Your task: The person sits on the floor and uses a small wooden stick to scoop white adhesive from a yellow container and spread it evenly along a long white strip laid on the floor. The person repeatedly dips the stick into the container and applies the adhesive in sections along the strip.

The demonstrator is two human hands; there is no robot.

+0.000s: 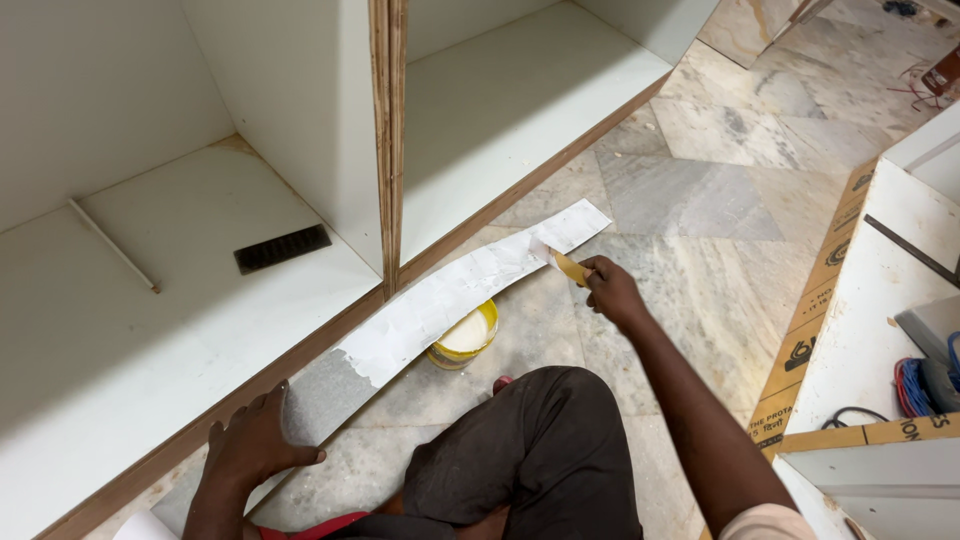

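A long grey strip of laminate (330,390) lies on the marble floor along the cabinet's front edge, much of it coated in white glue. My right hand (608,290) grips a small yellow spreader (568,266) whose tip touches the glue-covered far end of the strip. My left hand (255,445) presses flat on the bare grey near end, fingers spread. A yellow tub of white glue (466,337) stands open on the floor, partly under the strip's middle. My bent knee in dark trousers fills the lower centre.
A white cabinet carcass (390,150) with raw plywood edges lies open on the left; a black comb-like piece (283,248) and a thin rod (112,246) rest inside. White boards, cardboard (815,320) and coloured cables (915,385) sit at the right.
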